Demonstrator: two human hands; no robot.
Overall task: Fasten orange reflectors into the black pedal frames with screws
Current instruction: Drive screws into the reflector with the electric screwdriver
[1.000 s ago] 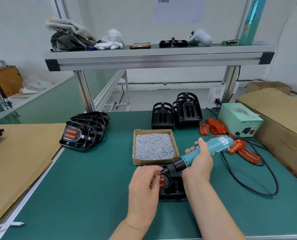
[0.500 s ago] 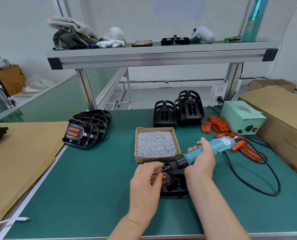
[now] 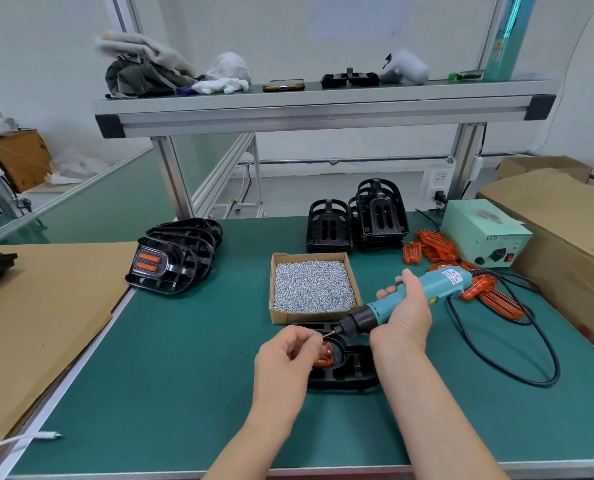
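A box (image 3: 309, 315) mid-bench (image 3: 184, 375) is full of screws (image 3: 312, 285). Just nearer the front edge lies a frame (image 3: 352, 374) holding a reflector (image 3: 323, 357). The left hand (image 3: 285, 358) pinches a screw (image 3: 324, 335) in its fingers (image 3: 306, 339) at the driver (image 3: 441, 282) tip; the right hand (image 3: 404, 317) wraps its fingers (image 3: 387, 292) round the tilted driver.

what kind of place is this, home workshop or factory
Probably a factory assembly bench: a box of screws, stacks of black pedal frames, a pile of orange reflectors, and a corded screwdriver in the right hand.
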